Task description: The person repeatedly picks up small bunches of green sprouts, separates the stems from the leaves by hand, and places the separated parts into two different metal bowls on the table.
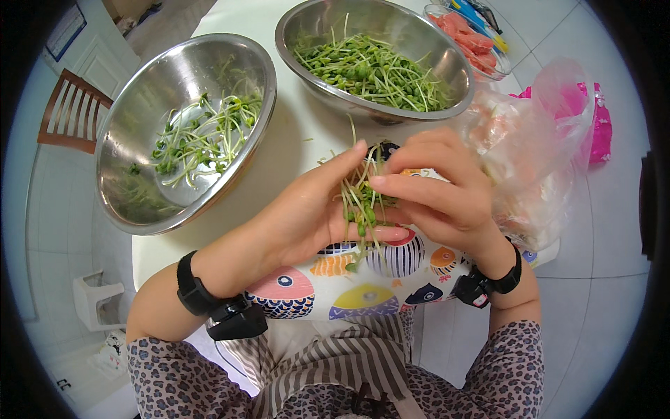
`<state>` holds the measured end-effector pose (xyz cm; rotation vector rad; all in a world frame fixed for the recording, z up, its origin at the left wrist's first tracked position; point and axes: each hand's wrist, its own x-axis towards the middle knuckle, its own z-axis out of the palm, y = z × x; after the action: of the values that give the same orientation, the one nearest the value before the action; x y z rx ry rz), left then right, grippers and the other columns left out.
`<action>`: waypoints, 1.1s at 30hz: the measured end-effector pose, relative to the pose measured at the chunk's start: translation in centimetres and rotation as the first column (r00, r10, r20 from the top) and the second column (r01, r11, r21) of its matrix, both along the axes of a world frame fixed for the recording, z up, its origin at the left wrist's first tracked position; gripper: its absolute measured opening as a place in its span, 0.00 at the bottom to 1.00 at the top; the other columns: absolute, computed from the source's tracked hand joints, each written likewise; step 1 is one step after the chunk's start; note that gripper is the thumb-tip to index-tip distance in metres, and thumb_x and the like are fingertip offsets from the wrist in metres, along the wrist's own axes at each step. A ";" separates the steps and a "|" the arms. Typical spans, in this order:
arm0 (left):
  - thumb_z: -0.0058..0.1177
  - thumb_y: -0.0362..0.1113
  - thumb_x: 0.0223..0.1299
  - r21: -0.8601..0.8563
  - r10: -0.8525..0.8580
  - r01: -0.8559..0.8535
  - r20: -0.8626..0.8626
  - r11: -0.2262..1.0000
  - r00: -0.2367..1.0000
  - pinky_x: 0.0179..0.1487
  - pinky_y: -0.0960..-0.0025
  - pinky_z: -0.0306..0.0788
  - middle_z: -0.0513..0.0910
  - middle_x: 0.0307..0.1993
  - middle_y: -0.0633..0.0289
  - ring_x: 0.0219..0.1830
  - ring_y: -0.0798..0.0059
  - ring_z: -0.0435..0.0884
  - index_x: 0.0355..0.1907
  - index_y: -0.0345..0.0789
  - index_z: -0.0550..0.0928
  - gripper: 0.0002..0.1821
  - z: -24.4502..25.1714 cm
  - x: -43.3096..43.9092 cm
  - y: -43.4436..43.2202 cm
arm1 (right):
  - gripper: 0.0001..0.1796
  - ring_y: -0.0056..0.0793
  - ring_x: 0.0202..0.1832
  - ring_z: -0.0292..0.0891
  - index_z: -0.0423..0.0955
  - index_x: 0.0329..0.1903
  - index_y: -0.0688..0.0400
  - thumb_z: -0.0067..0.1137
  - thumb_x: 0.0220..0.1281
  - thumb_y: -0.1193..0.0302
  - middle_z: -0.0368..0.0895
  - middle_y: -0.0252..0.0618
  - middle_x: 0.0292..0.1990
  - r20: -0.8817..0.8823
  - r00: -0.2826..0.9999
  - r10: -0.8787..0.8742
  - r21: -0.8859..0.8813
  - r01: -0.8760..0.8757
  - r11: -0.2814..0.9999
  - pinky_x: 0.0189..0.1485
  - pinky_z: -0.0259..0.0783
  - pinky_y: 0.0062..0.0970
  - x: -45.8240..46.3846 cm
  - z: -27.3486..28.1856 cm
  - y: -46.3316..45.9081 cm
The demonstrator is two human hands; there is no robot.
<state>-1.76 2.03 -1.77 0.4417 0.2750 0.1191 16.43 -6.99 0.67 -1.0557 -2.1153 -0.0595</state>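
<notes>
A small bunch of green sprouts (361,201) lies across the palm and fingers of my left hand (309,209), its stems and leaves hanging past the fingers. My right hand (445,188) is against the bunch from the right, with thumb and index finger at the stems; whether it pinches any is hard to tell. At the left, a steel bowl (123,131) holds a loose scatter of sprouts (209,136). Beyond my hands stands a second steel bowl (293,57) with a much larger heap of sprouts (371,70).
A fish-patterned cover (366,301) lies on the near side of the white table (293,131). Clear plastic bags (528,194) and a pink package (602,123) are at the right. A glass dish (505,68) of pinkish-red food (466,39) stands at the back right.
</notes>
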 end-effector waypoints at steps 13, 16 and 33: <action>0.42 0.38 0.74 -0.023 0.188 -0.188 0.023 0.982 0.982 0.55 0.63 0.80 0.81 0.48 0.51 0.49 0.64 0.83 0.47 0.32 0.76 0.12 -1.0 -0.4 0.5 | 0.16 0.34 0.49 0.71 0.77 0.36 0.50 0.66 0.40 0.75 0.77 0.30 0.49 0.155 0.987 0.052 0.136 -0.073 0.988 0.43 0.71 0.33 -0.7 -0.3 -1.1; 0.44 0.37 0.73 -0.089 0.210 -0.201 0.112 0.976 0.971 0.50 0.60 0.83 0.79 0.45 0.47 0.48 0.58 0.84 0.47 0.27 0.72 0.13 -1.2 -0.5 0.3 | 0.20 0.29 0.47 0.69 0.78 0.35 0.47 0.73 0.33 0.70 0.73 0.24 0.47 0.227 0.974 0.015 0.315 -0.088 0.945 0.41 0.69 0.31 -1.7 -1.1 -0.4; 0.36 0.49 0.76 -0.019 0.089 -0.090 -0.055 0.996 0.995 0.60 0.57 0.76 0.78 0.50 0.54 0.53 0.65 0.80 0.53 0.31 0.72 0.22 0.2 -0.1 -0.5 | 0.18 0.36 0.38 0.66 0.84 0.41 0.51 0.64 0.41 0.76 0.83 0.29 0.41 0.042 0.995 -0.093 0.114 0.088 0.990 0.41 0.67 0.31 0.3 0.6 -0.2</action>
<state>-1.87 1.53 -1.62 0.4114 0.3490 0.1917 16.77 -7.17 1.31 -1.0918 -2.0794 -0.2465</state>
